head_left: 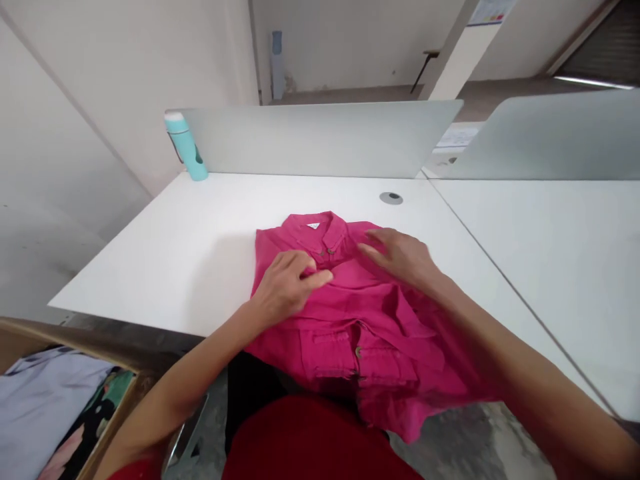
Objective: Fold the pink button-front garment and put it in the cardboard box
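Note:
A bright pink shirt [330, 300] with a collar, buttons and pocket flaps lies on the white table [165, 267]. Its collar faces the far side, and its lower part hangs over the near edge in loose folds. Over the left front of the shirt is my left hand [285, 287], its fingers bent and its thumb sticking out apart from them; pink cloth shows in the gap. My right hand [403, 257] is above the right shoulder of the shirt, fingers spread and slightly blurred, with nothing held.
A turquoise bottle [185, 147] stands at the far left corner, beside a frosted divider [320, 140]. A round cable grommet [391, 198] is set in the tabletop. At lower left, a cardboard box [113, 417] holds folded clothes [45, 400].

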Demonstrator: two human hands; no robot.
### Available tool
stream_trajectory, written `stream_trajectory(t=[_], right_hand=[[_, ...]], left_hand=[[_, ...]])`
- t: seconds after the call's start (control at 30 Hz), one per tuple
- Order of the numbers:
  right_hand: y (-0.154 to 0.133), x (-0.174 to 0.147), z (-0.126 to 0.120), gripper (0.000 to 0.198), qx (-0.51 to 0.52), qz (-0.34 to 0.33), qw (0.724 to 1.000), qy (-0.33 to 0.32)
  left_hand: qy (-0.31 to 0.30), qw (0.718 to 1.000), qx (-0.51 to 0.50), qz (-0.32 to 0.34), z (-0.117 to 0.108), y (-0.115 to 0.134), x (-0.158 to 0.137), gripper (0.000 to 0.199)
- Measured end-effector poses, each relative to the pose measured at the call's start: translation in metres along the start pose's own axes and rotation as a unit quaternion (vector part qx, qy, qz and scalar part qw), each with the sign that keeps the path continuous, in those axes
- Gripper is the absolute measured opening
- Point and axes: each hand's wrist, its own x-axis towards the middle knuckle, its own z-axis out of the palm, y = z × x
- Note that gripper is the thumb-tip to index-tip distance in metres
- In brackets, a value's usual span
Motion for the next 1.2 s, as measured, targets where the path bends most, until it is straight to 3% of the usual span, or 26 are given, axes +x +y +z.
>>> stream_trajectory(t=[0.07,0.13,0.23,0.4,0.53,0.6,0.67,0.73,0.83,0.87,0.93,1.0,1.07,1.13,1.2], right_hand=[[-0.023,0.018,0.0,0.059,-0.008,-0.021,0.998,-0.061],[-0.04,0.031,0.004,0.063,-0.032,-0.046,0.994,-0.097],[-0.052,0.037,0.013,0.059,-0.07,-0.054,0.99,-0.111],[-0.052,0.037,0.017,0.042,-0.104,-0.029,0.988,-0.113],[-0.048,0.039,0.017,0.035,-0.101,-0.014,0.99,-0.098],[-0.039,0.04,0.016,0.032,-0.058,0.026,0.995,-0.074],[-0.024,0.038,0.011,0.025,0.06,0.075,0.994,-0.046],[-0.005,0.03,0.003,0.02,0.264,0.116,0.957,-0.005],[0.024,0.01,-0.018,0.022,0.551,0.161,0.815,0.077],[0.031,0.002,-0.025,0.021,0.599,0.171,0.774,0.108],[0.04,-0.013,-0.037,0.021,0.636,0.186,0.732,0.16],[0.04,-0.026,-0.045,0.025,0.626,0.196,0.733,0.179],[0.035,-0.034,-0.049,0.027,0.599,0.204,0.756,0.166],[0.025,-0.038,-0.05,0.023,0.582,0.208,0.772,0.148],[0.016,-0.041,-0.052,0.018,0.568,0.208,0.784,0.139]], left_hand=[[0.048,0.996,0.014,0.08,-0.025,0.023,-0.007,0.018],[0.055,0.987,0.012,0.147,-0.05,0.041,-0.02,0.017],[0.043,0.988,0.012,0.15,-0.079,0.047,-0.045,0.022],[0.08,0.996,0.029,0.013,-0.093,0.026,-0.084,0.043],[0.154,0.981,-0.047,-0.108,-0.101,0.021,-0.097,0.056],[0.223,0.953,-0.056,-0.197,-0.111,0.018,-0.099,0.049],[0.326,0.894,-0.042,-0.304,-0.123,0.005,-0.102,0.036],[0.381,0.831,-0.061,-0.4,-0.135,-0.021,-0.11,0.026],[0.312,0.81,-0.119,-0.482,-0.146,-0.08,-0.13,0.015],[0.237,0.825,-0.124,-0.498,-0.145,-0.1,-0.136,0.014],[0.142,0.832,-0.028,-0.535,-0.139,-0.132,-0.141,0.014],[0.119,0.857,0.095,-0.492,-0.124,-0.142,-0.13,0.023],[0.122,0.893,0.128,-0.414,-0.103,-0.13,-0.103,0.03],[0.056,0.928,0.053,-0.365,-0.076,-0.102,-0.067,0.033],[-0.061,0.94,-0.031,-0.335,-0.048,-0.073,-0.031,0.034]])
